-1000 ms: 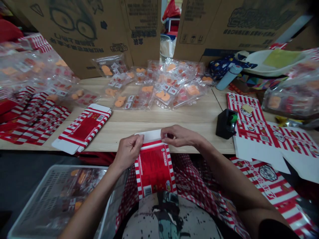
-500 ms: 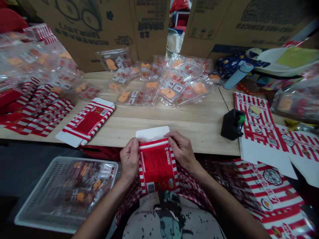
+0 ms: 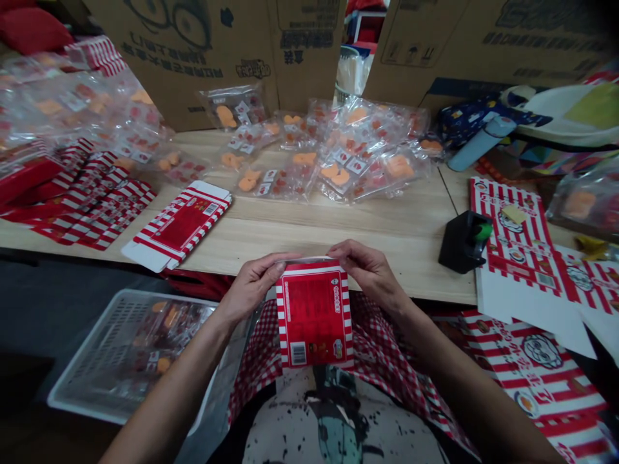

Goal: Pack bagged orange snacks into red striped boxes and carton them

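A red-and-white striped cardboard box (image 3: 315,316) stands close to my body, its printed back with a barcode facing me. My left hand (image 3: 256,283) pinches the box's upper left corner, thumb on the near side. At the upper right corner, my right hand (image 3: 370,270) grips the edge between thumb and fingers. The white top flap is bent and shows only as a thin strip between the hands. What lies inside the box is hidden.
Clear sachets of orange pieces (image 3: 358,154) lie across the table (image 3: 271,225). Flat striped cartons (image 3: 184,222) sit to the left, a black tape dispenser (image 3: 464,241) and more cartons (image 3: 515,238) to the right. Below left is a white basket (image 3: 72,380) with sachets.
The box's white top flap stood up before and is now folded down. Both hands have moved up slightly along the box's top edge. The view has shifted a little.
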`<action>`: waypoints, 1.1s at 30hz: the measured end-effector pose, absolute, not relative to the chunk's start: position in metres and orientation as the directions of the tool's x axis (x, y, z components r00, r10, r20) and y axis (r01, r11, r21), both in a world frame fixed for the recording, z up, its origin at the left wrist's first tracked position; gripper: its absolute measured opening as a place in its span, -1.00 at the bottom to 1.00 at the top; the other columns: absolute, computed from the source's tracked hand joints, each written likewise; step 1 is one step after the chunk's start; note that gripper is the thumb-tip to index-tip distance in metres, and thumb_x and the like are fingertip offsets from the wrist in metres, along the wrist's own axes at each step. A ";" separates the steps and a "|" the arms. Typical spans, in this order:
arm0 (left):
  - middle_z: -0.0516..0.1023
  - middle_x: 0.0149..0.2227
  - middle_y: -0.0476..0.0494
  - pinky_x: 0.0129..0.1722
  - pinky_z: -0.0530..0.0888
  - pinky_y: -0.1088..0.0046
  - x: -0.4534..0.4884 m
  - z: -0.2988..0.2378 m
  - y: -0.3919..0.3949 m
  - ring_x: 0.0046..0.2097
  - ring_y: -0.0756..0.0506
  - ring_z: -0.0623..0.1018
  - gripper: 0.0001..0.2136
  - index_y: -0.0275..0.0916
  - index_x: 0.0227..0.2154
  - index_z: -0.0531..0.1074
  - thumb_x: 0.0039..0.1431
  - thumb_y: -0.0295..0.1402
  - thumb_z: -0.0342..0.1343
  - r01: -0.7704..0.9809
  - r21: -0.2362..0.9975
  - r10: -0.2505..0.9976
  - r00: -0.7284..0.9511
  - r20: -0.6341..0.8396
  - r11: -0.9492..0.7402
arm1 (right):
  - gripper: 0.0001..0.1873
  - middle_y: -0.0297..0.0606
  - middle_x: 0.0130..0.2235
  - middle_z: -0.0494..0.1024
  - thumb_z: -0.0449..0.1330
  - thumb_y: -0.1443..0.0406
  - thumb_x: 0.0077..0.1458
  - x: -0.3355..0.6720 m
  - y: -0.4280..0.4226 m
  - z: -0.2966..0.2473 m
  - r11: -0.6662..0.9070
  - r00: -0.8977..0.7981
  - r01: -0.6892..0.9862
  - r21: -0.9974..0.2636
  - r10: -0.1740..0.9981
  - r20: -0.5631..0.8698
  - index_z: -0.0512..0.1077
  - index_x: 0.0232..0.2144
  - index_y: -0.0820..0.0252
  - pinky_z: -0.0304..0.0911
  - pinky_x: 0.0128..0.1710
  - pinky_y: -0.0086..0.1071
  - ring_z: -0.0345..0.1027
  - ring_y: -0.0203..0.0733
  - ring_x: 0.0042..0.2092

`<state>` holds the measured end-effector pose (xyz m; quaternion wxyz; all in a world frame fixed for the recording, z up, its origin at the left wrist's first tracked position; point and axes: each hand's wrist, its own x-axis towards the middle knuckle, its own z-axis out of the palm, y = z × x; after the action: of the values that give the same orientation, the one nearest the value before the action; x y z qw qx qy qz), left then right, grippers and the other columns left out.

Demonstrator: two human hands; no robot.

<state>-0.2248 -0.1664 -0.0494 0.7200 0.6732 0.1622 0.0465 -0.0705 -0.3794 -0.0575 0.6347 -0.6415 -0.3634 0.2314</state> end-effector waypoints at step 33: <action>0.70 -0.35 -0.11 -0.36 0.48 0.56 -0.202 -0.011 -0.178 -0.42 0.01 0.59 -0.74 -0.26 -0.24 0.67 -0.07 -0.41 0.39 0.326 0.827 0.124 0.898 -0.423 0.458 | -0.62 -0.25 -0.23 0.68 0.28 0.23 0.14 -0.042 -0.368 -0.012 -0.223 0.221 -0.107 -0.969 0.945 -0.242 0.62 0.01 0.14 0.36 -0.19 -0.37 0.48 -0.22 -0.25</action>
<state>-0.2024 -0.1779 -0.0112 0.8256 0.5170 0.2176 -0.0611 -0.0424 -0.3677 -0.0116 0.5125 -0.5899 -0.3549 0.5133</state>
